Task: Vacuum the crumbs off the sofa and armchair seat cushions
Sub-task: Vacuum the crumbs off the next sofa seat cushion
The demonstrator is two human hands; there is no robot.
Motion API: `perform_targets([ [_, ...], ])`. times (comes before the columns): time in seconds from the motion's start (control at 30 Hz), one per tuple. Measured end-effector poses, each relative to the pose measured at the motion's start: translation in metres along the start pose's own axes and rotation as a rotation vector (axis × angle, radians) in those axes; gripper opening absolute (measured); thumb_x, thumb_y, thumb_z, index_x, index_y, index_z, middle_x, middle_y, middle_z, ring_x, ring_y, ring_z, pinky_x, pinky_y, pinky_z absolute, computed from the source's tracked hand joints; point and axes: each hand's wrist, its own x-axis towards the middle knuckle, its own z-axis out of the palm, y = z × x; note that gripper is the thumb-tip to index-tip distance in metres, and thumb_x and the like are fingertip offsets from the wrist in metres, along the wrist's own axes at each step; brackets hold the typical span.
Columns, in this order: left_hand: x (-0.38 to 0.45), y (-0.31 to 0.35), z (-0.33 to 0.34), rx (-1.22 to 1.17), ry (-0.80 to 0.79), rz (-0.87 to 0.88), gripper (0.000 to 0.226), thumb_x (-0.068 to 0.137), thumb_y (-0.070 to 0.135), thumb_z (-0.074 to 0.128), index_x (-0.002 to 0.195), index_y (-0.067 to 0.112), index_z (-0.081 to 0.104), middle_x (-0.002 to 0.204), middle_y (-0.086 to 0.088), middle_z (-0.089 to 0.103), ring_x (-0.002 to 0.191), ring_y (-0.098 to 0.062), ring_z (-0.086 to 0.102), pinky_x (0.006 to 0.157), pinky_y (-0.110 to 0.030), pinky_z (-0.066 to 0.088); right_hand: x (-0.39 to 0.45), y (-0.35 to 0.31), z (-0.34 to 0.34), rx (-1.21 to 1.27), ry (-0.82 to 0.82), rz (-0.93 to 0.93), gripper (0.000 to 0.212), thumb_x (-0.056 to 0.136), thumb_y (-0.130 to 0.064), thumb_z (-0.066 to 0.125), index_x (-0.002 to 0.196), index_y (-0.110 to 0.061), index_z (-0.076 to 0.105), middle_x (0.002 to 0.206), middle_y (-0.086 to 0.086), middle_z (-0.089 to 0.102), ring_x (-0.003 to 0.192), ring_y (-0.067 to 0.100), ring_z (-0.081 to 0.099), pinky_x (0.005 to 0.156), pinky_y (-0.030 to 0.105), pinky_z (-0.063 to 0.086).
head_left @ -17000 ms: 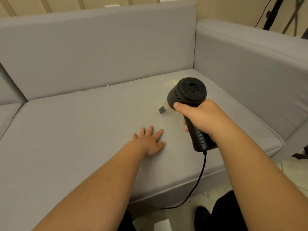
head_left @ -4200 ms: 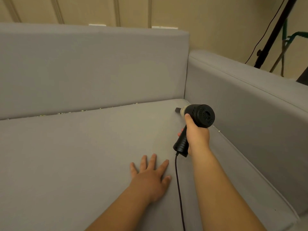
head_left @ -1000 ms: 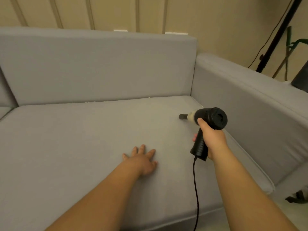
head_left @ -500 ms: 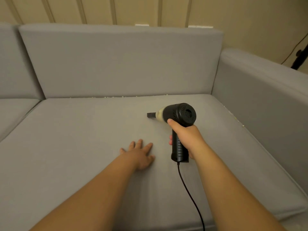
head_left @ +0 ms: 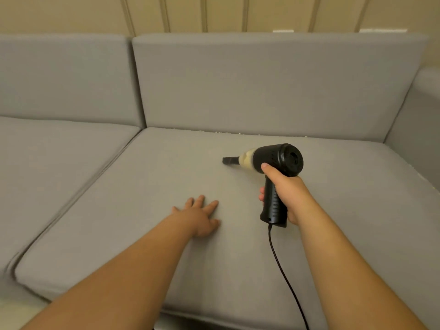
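Right hand [head_left: 289, 195] grips one black pistol-shaped handheld vacuum [head_left: 273, 172], nozzle pointing left along grey fabric seat cushion [head_left: 142, 198]; left hand [head_left: 198, 216] lies flat, fingers spread, on cushion.

Both bare forearms reached forward from the lower edge of the view. The left hand [head_left: 198, 216] lay palm down, its fingers straight and slightly spread, the thumb set out to the right, the wrist flat and in line with the forearm. The right hand [head_left: 287, 194] sat farther forward and higher, its fingers curled round in a closed grip, the thumb pointing up and forward along the top, fingertips showing on the left side. The two hands were apart, not touching.
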Motion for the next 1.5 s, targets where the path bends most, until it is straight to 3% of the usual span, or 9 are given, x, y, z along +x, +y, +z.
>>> perform_targets([
  [0.23,-0.005,-0.035,-0.002,-0.064,-0.033,-0.050,0.074,0.101,0.070,0.030,0.161,0.049,-0.006,0.173,0.005,-0.016,0.159,-0.028,-0.011,0.123,-0.067,0.009,-0.019,0.009,0.059,-0.136,-0.176,-0.028,0.038,0.092,-0.045,0.079,0.109,-0.012,0.071,0.084,0.013,0.078,0.070,0.024,0.076,0.074,0.040,0.066],
  [0.37,-0.005,-0.026,-0.009,-0.066,-0.037,-0.022,0.073,0.102,0.067,0.031,0.162,0.048,-0.006,0.173,0.005,-0.016,0.159,-0.029,-0.012,0.124,-0.066,0.009,-0.025,0.009,0.055,-0.138,-0.107,-0.056,0.034,0.092,-0.043,0.079,0.104,-0.012,0.072,0.081,0.012,0.077,0.066,0.022,0.075,0.072,0.039,0.065],
  [0.7,0.014,0.080,-0.011,0.039,0.039,0.181,0.070,0.103,0.066,0.029,0.163,0.045,-0.002,0.173,0.000,-0.013,0.160,-0.029,-0.009,0.126,-0.058,0.003,-0.035,-0.007,-0.082,-0.096,0.207,-0.034,0.036,0.092,-0.047,0.078,0.109,-0.017,0.070,0.091,0.014,0.079,0.075,0.026,0.079,0.078,0.042,0.064],
  [0.93,0.020,0.186,-0.005,0.102,0.057,0.387,0.068,0.105,0.062,0.029,0.164,0.044,-0.001,0.173,0.000,-0.014,0.159,-0.028,-0.011,0.127,-0.054,-0.002,-0.069,-0.014,-0.169,-0.143,0.392,-0.028,0.033,0.093,-0.044,0.078,0.103,-0.014,0.070,0.092,0.015,0.078,0.072,0.026,0.076,0.064,0.033,0.057],
  [1.03,0.021,0.217,0.001,0.133,0.060,0.449,0.068,0.105,0.062,0.028,0.164,0.045,-0.001,0.173,-0.001,-0.015,0.159,-0.028,-0.012,0.127,-0.054,-0.004,-0.079,-0.011,-0.201,-0.150,0.456,-0.032,0.032,0.092,-0.044,0.078,0.103,-0.015,0.070,0.091,0.015,0.078,0.072,0.026,0.077,0.068,0.037,0.061],
  [1.13,0.024,0.226,0.009,0.161,0.063,0.477,0.067,0.105,0.064,0.026,0.163,0.046,-0.002,0.173,0.000,-0.014,0.159,-0.028,-0.010,0.127,-0.053,-0.004,-0.083,-0.009,-0.223,-0.162,0.499,-0.037,0.032,0.091,-0.044,0.079,0.102,-0.016,0.070,0.088,0.014,0.078,0.073,0.026,0.077,0.080,0.045,0.064],
  [1.27,0.031,0.226,0.016,0.184,0.066,0.465,0.067,0.104,0.066,0.025,0.163,0.047,-0.003,0.173,0.001,-0.012,0.160,-0.027,-0.007,0.127,-0.054,0.000,-0.089,-0.009,-0.254,-0.137,0.584,-0.034,0.032,0.091,-0.043,0.079,0.103,-0.016,0.068,0.089,0.015,0.078,0.076,0.029,0.077,0.086,0.049,0.063],
  [1.5,0.034,0.227,0.018,0.153,0.072,0.450,0.068,0.104,0.066,0.025,0.162,0.048,-0.005,0.173,0.001,-0.014,0.160,-0.027,-0.010,0.127,-0.052,-0.001,-0.100,-0.011,-0.268,-0.035,0.657,-0.001,0.032,0.093,-0.039,0.078,0.101,-0.011,0.066,0.090,0.018,0.075,0.075,0.031,0.074,0.074,0.042,0.061],
])
